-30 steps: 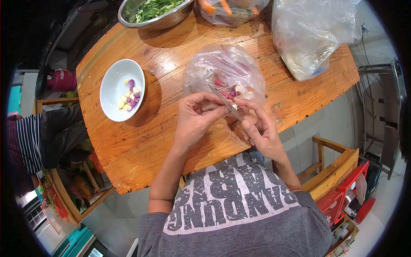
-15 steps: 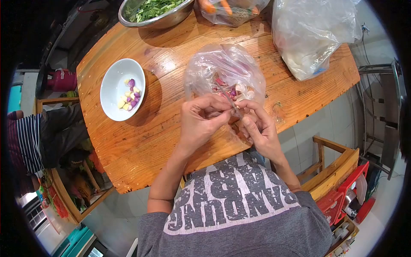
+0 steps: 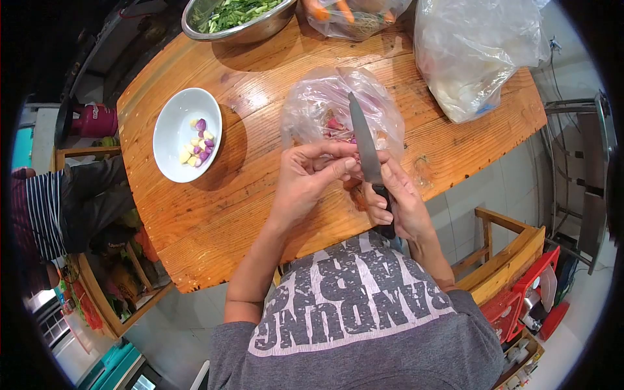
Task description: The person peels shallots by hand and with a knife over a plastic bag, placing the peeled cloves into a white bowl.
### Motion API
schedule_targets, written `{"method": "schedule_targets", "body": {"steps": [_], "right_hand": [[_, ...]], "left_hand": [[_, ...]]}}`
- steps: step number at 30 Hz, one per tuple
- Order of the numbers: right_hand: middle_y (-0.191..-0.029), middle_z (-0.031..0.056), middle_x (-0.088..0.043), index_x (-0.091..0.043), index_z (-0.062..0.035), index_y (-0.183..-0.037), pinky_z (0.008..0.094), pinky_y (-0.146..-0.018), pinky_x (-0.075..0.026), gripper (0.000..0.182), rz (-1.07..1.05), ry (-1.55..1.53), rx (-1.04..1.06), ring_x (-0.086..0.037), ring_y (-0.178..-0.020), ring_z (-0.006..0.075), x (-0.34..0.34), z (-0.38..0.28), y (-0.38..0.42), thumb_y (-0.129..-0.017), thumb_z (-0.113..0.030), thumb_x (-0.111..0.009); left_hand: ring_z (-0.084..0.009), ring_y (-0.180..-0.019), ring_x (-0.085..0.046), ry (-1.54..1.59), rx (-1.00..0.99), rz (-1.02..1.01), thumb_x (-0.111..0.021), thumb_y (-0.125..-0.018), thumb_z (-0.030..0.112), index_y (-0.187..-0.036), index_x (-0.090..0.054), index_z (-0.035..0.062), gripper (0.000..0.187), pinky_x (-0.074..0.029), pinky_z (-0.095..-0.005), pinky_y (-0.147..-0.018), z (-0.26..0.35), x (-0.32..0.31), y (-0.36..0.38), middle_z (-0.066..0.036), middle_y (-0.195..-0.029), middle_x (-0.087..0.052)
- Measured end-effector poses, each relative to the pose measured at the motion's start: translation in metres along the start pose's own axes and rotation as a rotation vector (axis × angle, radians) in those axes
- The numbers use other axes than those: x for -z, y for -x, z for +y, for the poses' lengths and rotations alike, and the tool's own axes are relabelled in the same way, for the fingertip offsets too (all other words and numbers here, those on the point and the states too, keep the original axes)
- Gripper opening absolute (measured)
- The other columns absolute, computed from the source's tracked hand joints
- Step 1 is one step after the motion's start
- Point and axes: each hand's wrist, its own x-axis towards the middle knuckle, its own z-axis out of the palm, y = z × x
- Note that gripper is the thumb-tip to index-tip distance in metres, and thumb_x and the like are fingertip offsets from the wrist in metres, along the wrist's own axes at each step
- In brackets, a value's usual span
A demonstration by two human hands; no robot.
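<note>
My right hand (image 3: 408, 203) grips the black handle of a knife (image 3: 365, 138), its blade upright and pointing away from me. To its left, the thumb and forefinger of my left hand (image 3: 302, 182) are pinched together close to the blade. What they pinch is too small and hidden to name. Beyond both hands lies a clear plastic bag (image 3: 311, 94), opened out, with reddish-purple skins and bulbs inside, partly covered by the knife and fingers. A white bowl (image 3: 170, 110) on the left holds several peeled garlic cloves and purple shallots (image 3: 201, 144).
A metal bowl (image 3: 244, 32) of chopped greens stands at the table's far edge, beside a plastic bag of carrots (image 3: 348, 29). Another full plastic bag (image 3: 478, 58) sits at the far right. A wooden chair (image 3: 504, 257) is right of the table; another person (image 3: 71, 201) is at left.
The knife has swung from low between my fingers to upright, its broad blade now showing. My right hand has turned around the handle, while my left hand stays nearly in place.
</note>
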Motion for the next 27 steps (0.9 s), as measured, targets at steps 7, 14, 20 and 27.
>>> {"method": "schedule_targets", "body": {"steps": [7,14,20,27], "right_hand": [[-0.062,-0.0012,-0.041,-0.042,-0.0071,-0.120,0.0155,-0.041,-0.028,0.030,0.000,0.228,0.102,-0.034,-0.045,0.0029,0.000,0.000,-0.002,-0.100,-0.028,-0.036],[-0.061,0.0005,-0.044,-0.041,-0.0046,-0.114,0.0171,-0.042,-0.027,0.023,0.085,0.463,0.212,-0.035,-0.046,0.0035,0.001,0.005,-0.002,-0.100,-0.023,-0.037],[-0.072,0.0050,-0.051,-0.040,-0.0048,-0.119,0.0161,-0.041,-0.027,0.027,0.017,0.351,0.192,-0.038,-0.049,0.0034,-0.005,0.000,-0.001,-0.100,-0.023,-0.038],[-0.080,0.0045,-0.053,-0.033,-0.0046,-0.136,0.0160,-0.041,-0.028,0.042,-0.061,0.365,0.159,-0.039,-0.050,0.0027,-0.007,-0.003,-0.002,-0.100,-0.026,-0.035]], "left_hand": [[-0.0134,-0.080,-0.065,0.073,0.017,0.108,-0.064,-0.084,0.005,-0.102,-0.064,-0.0022,0.019,-0.050,-0.0205,-0.064,0.003,0.013,-0.002,-0.011,-0.091,-0.068],[-0.0126,-0.082,-0.065,0.313,0.140,0.049,-0.064,-0.084,0.005,-0.101,-0.063,-0.0007,0.018,-0.051,-0.0200,-0.062,0.002,0.019,-0.003,-0.011,-0.092,-0.067],[-0.0120,-0.077,-0.064,0.322,0.136,0.046,-0.066,-0.081,0.003,-0.094,-0.065,-0.0006,0.013,-0.051,-0.0216,-0.066,-0.001,0.015,-0.004,-0.010,-0.087,-0.068],[-0.0114,-0.075,-0.063,0.270,0.114,0.047,-0.067,-0.081,0.002,-0.091,-0.066,0.0009,0.011,-0.051,-0.0225,-0.067,-0.008,0.010,-0.004,-0.010,-0.086,-0.068]]}}
